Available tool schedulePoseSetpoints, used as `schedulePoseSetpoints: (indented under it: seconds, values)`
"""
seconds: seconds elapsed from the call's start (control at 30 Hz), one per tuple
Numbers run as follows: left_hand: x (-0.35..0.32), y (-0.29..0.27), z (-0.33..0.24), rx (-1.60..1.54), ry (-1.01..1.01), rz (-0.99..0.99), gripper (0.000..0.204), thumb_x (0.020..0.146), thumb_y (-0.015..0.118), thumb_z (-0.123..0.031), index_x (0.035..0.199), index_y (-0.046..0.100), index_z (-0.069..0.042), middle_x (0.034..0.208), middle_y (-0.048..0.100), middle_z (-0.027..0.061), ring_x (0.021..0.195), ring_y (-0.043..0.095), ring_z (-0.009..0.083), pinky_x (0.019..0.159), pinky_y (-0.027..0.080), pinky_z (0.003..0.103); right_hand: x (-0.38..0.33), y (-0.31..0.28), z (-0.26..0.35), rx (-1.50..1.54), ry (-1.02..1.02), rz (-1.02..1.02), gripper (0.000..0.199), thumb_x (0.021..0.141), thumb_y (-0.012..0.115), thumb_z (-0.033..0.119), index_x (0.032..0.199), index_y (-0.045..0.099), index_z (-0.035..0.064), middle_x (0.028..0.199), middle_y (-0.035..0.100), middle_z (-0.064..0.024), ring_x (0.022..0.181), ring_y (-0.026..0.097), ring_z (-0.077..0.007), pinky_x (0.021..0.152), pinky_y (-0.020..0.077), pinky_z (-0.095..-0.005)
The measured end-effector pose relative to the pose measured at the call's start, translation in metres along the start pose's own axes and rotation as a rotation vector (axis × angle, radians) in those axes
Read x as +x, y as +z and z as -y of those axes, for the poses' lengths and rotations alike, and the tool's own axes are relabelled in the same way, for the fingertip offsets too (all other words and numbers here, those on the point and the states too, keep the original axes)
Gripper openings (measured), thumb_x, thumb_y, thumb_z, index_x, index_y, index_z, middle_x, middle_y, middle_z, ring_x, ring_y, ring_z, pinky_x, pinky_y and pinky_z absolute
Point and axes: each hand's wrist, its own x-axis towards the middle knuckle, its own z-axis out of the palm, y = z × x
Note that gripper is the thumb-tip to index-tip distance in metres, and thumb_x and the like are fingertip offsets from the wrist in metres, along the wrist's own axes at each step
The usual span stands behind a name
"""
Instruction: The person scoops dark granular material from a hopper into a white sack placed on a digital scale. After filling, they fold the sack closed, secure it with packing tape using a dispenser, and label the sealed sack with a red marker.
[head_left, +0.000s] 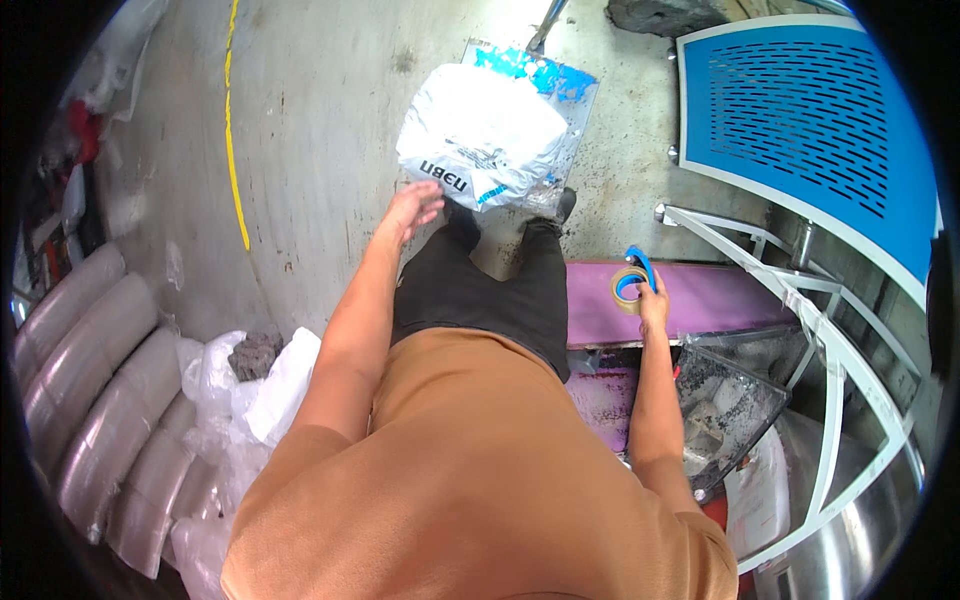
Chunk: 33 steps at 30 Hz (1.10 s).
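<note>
A full white plastic bag [485, 125] with dark and blue printing lies on a flat square platform [578, 125] in front of my feet. My left hand [413, 208] reaches toward the bag's near left corner, its fingers stretched out and holding nothing. Whether the fingertips touch the bag I cannot tell. Over to the right, my right hand [653, 303] is closed on a blue tape dispenser [638, 258] carrying a roll of tan packing tape [618, 292]. The dispenser is above a purple bench-like surface [700, 290].
A blue slotted metal panel [800, 110] in a white frame stands at the far right, with white tubular legs [835, 400] below. An open dark bin [735, 410] sits by my right forearm. Several film-wrapped rolls [110, 400] and crumpled clear plastic [225, 400] lie at left.
</note>
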Motion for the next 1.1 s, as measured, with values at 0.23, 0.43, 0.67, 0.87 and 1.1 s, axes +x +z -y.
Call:
schedulePoseSetpoints:
  seconds: [0.23,0.43,0.67,0.87,1.1]
  values:
    - [-0.021,-0.076,0.006,0.563,-0.008,-0.008,0.029,0.093,0.069,-0.009,0.122,0.066,-0.007,0.104,0.073,0.0063,0.090,0.069,0.0176,0.076,0.053,0.029,-0.143,0.019,0.065,0.897,0.236,-0.054,0.025,0.092,0.068,0.009,0.117,0.066,0.0094,0.095,0.063,0.0001,0.079,0.061,-0.0134,0.069,0.0566,-0.0333]
    - [-0.026,-0.095,-0.033,0.567,0.176,-0.008,0.022,0.081,0.070,0.002,0.103,0.071,-0.001,0.083,0.070,0.0065,0.071,0.063,0.0138,0.064,0.050,0.028,-0.197,0.055,0.089,1.176,0.278,-0.043,0.029,0.093,0.066,0.010,0.121,0.062,0.0041,0.110,0.065,-0.0083,0.095,0.066,-0.0241,0.086,0.0614,-0.0486]
    - [-0.053,-0.048,-0.067,0.540,0.297,0.076,0.015,0.087,0.071,-0.009,0.101,0.072,-0.003,0.084,0.069,0.0038,0.073,0.061,0.0128,0.067,0.049,0.028,-0.191,0.092,0.116,1.172,0.272,0.213,0.030,0.094,0.066,0.014,0.122,0.062,0.0047,0.107,0.064,-0.0088,0.093,0.065,-0.0221,0.089,0.0597,-0.0464]
    - [-0.153,0.084,-0.091,0.682,0.234,0.472,0.035,0.097,0.066,-0.041,0.106,0.076,-0.008,0.093,0.069,0.0039,0.083,0.060,0.0112,0.077,0.048,0.029,-0.196,0.102,0.140,1.168,0.278,0.330,0.034,0.097,0.062,0.013,0.129,0.059,0.0045,0.112,0.065,-0.0083,0.091,0.065,-0.0205,0.086,0.0603,-0.0447]
    - [-0.164,0.179,-0.072,0.585,-0.062,0.450,0.058,0.098,0.063,-0.059,0.107,0.072,-0.003,0.097,0.072,0.0078,0.082,0.061,0.0125,0.075,0.047,0.028,-0.202,0.096,0.142,0.872,-0.032,0.358,0.057,0.093,0.061,0.003,0.150,0.052,0.0061,0.105,0.066,-0.0038,0.085,0.061,-0.0114,0.078,0.0558,-0.0297]
